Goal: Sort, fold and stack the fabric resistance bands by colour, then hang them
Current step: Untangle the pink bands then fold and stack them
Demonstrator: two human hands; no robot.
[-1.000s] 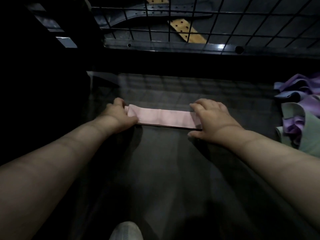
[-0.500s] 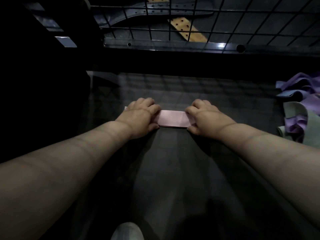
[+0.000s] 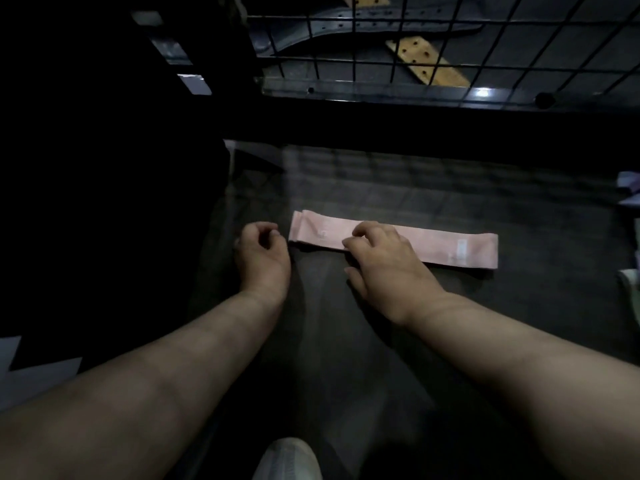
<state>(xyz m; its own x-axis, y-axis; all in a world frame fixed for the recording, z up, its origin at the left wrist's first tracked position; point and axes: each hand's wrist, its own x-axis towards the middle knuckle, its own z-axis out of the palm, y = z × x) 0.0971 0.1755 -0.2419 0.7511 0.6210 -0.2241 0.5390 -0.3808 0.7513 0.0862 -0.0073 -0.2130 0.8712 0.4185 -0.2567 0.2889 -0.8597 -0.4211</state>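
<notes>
On the dark bench [image 3: 381,341], the pink band [image 3: 433,242] now lies at full length; half a second earlier it was folded short. Right hand [image 3: 384,258] fingers [image 3: 360,233] bent onto its middle, pinch unconfirmed; left hand [image 3: 263,251] beside its end, loosely curled, empty. Fold judged outstanding

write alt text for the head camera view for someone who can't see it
A pink fabric band lies flat on a dark surface, the right hand resting bent fingertips on its left half. The left hand is loosely curled beside the band's left end, holding nothing. A wire grid stands behind, in dim light.
</notes>
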